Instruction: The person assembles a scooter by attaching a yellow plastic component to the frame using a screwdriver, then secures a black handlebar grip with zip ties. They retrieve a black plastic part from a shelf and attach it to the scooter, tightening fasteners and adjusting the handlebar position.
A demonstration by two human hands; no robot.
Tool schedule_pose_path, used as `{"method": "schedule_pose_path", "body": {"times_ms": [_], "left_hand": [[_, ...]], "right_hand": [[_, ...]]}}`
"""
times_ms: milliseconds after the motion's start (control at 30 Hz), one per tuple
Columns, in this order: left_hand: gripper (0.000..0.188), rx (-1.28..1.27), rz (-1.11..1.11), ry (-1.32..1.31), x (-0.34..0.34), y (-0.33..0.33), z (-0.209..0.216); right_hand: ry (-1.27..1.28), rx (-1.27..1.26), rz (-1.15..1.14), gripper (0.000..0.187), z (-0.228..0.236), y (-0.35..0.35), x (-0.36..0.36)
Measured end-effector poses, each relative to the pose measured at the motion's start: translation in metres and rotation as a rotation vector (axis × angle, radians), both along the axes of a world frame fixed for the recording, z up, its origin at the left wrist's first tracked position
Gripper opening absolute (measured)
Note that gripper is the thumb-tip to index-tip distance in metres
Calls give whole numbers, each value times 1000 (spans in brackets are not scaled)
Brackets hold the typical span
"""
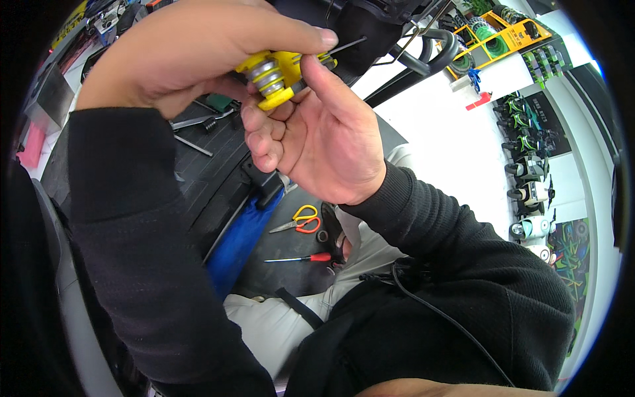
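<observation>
Both hands meet at the upper middle, around a yellow shock absorber (268, 76) with a silver coil spring. My left hand (205, 49) reaches over it from the left, its thumb stretched along the top and its other fingers partly hidden. With the palm turned up, my right hand (327, 142) has its thumb against the part's right end and its fingers curled below the spring. A thin metal rod (348, 45) sticks out to the right just beyond the thumbs. Black machinery (357, 26) stands close behind the hands.
Wrenches (195, 122) lie on the dark surface beneath my left hand. Below are a blue panel (241, 245), scissors (304, 220) with yellow and orange handles and a red-handled screwdriver (317, 257). A yellow rack (509, 43) with tyres and a row of small vehicles (529, 165) stand right.
</observation>
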State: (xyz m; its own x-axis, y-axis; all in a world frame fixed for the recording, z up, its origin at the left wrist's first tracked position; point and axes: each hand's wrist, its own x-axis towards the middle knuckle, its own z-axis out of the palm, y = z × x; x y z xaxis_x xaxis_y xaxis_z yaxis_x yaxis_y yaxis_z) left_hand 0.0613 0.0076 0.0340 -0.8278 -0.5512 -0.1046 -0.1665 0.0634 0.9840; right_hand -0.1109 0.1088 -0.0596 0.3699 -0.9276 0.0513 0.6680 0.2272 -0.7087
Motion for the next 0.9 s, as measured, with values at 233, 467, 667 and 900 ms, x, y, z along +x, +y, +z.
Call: {"method": "schedule_pose_path", "body": {"times_ms": [233,467,667,900], "left_hand": [[35,108,118,36,-20,9,4],[38,-270,95,-207,-18,21,21],[40,-211,84,-75,-15,21,13],[38,-155,91,194,-34,17,-31]], "right_hand": [[5,77,74,102,-1,1,-14],[410,209,-154,109,11,1,-19],[300,185,-83,105,20,-2,-14],[182,183,-62,97,19,-2,-8]]}}
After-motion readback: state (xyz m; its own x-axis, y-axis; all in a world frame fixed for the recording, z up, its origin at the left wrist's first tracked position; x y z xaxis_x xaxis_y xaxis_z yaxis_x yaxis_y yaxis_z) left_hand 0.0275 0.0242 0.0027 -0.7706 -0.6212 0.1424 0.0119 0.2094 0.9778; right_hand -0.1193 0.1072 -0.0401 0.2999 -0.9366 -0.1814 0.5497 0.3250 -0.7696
